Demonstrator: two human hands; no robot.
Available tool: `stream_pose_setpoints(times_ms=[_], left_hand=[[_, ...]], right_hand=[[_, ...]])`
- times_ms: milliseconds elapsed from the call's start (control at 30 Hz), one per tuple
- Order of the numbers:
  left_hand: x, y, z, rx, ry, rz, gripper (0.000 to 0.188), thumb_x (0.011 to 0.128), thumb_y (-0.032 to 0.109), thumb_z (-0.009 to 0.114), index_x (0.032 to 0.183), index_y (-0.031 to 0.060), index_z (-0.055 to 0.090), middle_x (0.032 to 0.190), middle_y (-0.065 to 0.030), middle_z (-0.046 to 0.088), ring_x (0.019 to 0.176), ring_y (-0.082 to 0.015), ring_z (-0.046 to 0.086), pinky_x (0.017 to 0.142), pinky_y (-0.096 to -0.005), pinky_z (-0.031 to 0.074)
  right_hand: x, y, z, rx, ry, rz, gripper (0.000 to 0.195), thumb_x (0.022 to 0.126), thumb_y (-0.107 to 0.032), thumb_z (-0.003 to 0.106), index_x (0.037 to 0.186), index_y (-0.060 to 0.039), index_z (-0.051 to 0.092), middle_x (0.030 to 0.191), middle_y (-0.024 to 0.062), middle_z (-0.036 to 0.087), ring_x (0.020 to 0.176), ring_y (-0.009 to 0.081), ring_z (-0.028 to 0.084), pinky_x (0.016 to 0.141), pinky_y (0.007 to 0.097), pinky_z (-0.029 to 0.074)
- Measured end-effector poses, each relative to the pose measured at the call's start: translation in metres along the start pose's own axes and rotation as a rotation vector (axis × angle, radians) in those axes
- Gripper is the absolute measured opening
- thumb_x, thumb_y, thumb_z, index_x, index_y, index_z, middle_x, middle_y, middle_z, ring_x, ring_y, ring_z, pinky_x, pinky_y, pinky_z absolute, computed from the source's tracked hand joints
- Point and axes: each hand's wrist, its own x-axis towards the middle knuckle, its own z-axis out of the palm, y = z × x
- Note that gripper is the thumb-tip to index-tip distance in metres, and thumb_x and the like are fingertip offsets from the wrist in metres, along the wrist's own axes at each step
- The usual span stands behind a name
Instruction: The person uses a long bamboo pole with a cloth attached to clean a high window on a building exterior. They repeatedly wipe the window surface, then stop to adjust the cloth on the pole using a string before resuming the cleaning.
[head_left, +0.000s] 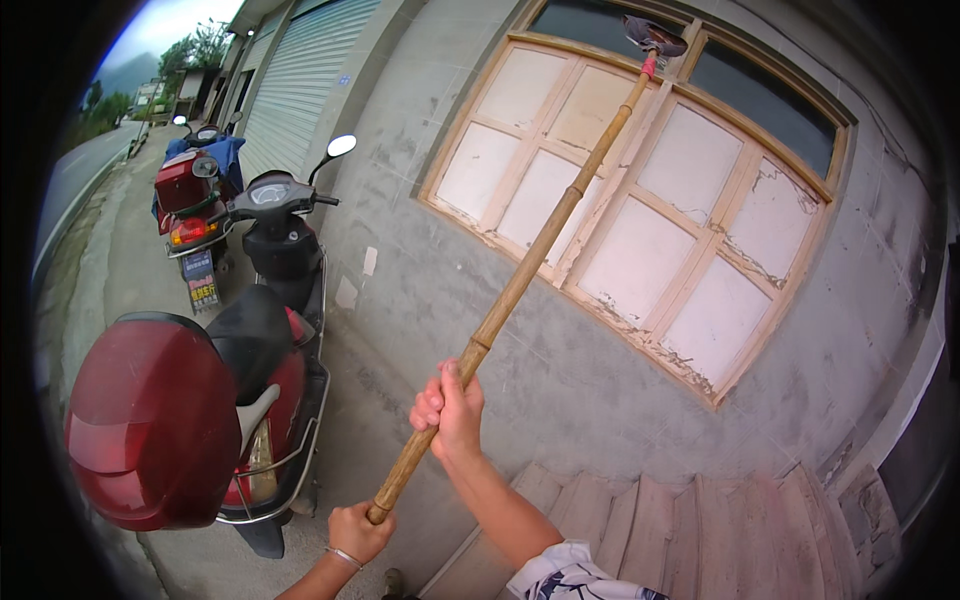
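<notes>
A long bamboo pole (525, 270) slants up from my hands to the top of a wood-framed window (637, 210). At its far end a dark cloth-like head (654, 36) is fixed with a pink-red binding (649, 66), and it overlaps the upper window frame; whether it touches cannot be told. My left hand (361, 531), with a bracelet at the wrist, is closed around the pole's lower end. Higher up, my right hand (452, 409) grips the same pole, its thumb lying along the bamboo.
A red scooter (277, 352) with a red top box (154, 424) stands close on the left, a second scooter (196, 187) beyond it. Concrete steps (675, 525) rise at the lower right against the grey wall (390, 300). A roller shutter (307, 75) and a road (82, 172) lie farther off.
</notes>
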Motion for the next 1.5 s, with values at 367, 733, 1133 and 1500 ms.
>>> stream_pose_setpoints(times_ms=[367, 733, 1133, 1500], left_hand=[[0.104, 0.029, 0.113, -0.212, -0.231, -0.025, 0.032, 0.076, 0.025, 0.071, 0.095, 0.0025, 0.060, 0.073, -0.0177, 0.065, 0.071, -0.0356, 0.067, 0.063, -0.0416, 0.052], [0.151, -0.020, 0.147, -0.352, -0.364, -0.315, 0.039, 0.084, 0.033, 0.069, 0.080, -0.0049, 0.061, 0.056, -0.0194, 0.053, 0.050, -0.0210, 0.049, 0.051, -0.0422, 0.043], [0.320, 0.004, 0.174, -0.312, -0.151, -0.153, 0.031, 0.085, 0.026, 0.067, 0.080, -0.0049, 0.062, 0.062, -0.0273, 0.053, 0.056, -0.0421, 0.054, 0.053, -0.0435, 0.045], [0.304, -0.066, 0.152, 0.077, -0.153, -0.568, 0.023, 0.080, 0.022, 0.067, 0.089, 0.0007, 0.068, 0.075, -0.0258, 0.062, 0.076, -0.0349, 0.068, 0.065, -0.0461, 0.050]], right_hand=[[0.283, -0.148, -0.107, -0.221, 0.155, -0.208, 0.017, 0.093, -0.019, 0.053, 0.092, -0.0096, 0.039, 0.059, -0.0004, 0.039, 0.040, 0.0078, 0.034, 0.034, 0.0269, 0.031], [0.419, -0.154, -0.124, -0.573, 0.218, -0.342, 0.026, 0.095, -0.023, 0.049, 0.084, -0.0036, 0.035, 0.059, 0.0054, 0.042, 0.041, 0.0128, 0.041, 0.033, 0.0317, 0.038], [0.584, -0.160, -0.093, -0.514, 0.030, -0.381, 0.028, 0.097, -0.028, 0.050, 0.086, -0.0046, 0.038, 0.063, 0.0047, 0.043, 0.045, 0.0135, 0.043, 0.039, 0.0308, 0.042], [0.596, -0.081, -0.115, -0.299, -0.063, -0.291, 0.024, 0.098, -0.028, 0.049, 0.091, -0.0081, 0.039, 0.062, 0.0014, 0.043, 0.046, 0.0103, 0.043, 0.040, 0.0302, 0.043]])
